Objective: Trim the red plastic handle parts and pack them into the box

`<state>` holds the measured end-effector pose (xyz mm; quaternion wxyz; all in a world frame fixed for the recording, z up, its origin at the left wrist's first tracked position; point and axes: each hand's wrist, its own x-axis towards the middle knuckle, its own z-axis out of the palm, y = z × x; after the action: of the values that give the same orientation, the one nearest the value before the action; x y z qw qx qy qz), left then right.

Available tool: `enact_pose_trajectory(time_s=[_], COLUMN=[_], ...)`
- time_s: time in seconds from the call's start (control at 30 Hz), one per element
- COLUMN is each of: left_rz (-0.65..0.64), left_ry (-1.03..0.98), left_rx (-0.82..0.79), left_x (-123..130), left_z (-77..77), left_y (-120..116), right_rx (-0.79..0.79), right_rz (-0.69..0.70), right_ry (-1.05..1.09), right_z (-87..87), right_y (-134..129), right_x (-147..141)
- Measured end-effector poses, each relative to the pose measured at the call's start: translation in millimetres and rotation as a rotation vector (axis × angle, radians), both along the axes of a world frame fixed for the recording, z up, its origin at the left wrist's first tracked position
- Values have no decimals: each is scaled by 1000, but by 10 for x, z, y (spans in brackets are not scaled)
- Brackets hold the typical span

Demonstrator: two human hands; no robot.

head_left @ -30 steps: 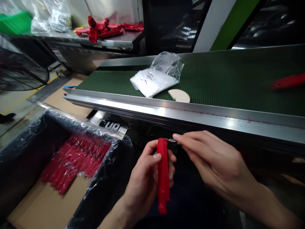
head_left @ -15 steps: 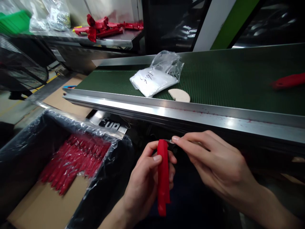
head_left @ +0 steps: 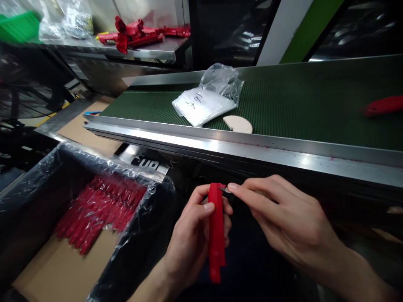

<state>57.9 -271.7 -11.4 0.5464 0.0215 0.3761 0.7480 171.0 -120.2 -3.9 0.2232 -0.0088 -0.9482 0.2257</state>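
Red part (head_left: 216, 233) in left hand (head_left: 192, 239); bag (head_left: 201, 105) marked "16.5"

My spot: factory line. Green conveyor belt (head_left: 299, 105), carton (head_left: 63, 268) of red parts (head_left: 100, 209), steel counter (head_left: 141, 48).

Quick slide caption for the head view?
Left hand grips a red part upright; right hand sets a small blade at its top.

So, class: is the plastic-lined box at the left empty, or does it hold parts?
It holds parts. Red plastic pieces lie heaped inside the lined box, covering only some of the cardboard floor.
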Motion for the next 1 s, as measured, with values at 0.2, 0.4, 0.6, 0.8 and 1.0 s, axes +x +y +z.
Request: enact_pose_trajectory(time_s=[0.2,0.4,0.6,0.8,1.0], left_rz=[20,21,44,66,-40], left_ry=[-15,19,42,37,265], left_rx=[-15,-16,39,37,16], left_x=[-58,-117,-184,-231,-133], left_z=[8,58,67,95,82], left_y=[2,15,47,46,-44], right_rx=[31,16,46,-8,-2], right_rz=[55,123,147,148,0], right_ry=[-31,-32,-9,0,59], right_z=[16,-2,14,37,127], right_y=[-117,-235,-340,-320,-70], right_x=[78,161,168,231,126])
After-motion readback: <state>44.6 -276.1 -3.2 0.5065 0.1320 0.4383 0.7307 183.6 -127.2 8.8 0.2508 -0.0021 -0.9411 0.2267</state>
